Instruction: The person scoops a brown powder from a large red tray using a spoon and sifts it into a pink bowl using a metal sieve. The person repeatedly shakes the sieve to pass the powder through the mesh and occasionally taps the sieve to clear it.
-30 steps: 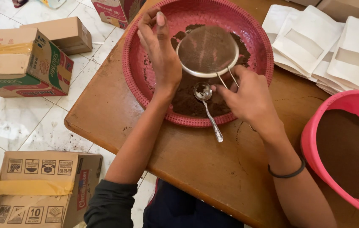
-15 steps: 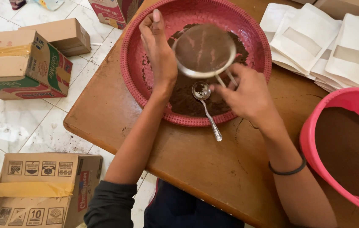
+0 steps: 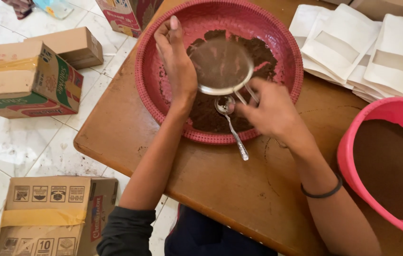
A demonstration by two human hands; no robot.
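My right hand grips the handle of a round metal sieve held over a wide red woven tray. Dark brown powder lies spread in the tray under the sieve. My left hand is flat with its fingers together, its palm against the sieve's left rim. A metal spoon lies with its bowl in the powder and its handle over the tray's near rim onto the wooden table.
A pink tub filled with brown powder stands at the right edge. White paper pouches are stacked at the back right. Cardboard boxes sit on the tiled floor to the left, another box near the table's corner.
The sieve has shifted slightly left and back against my left palm; both hands stay at the sieve. The spoon has not moved.
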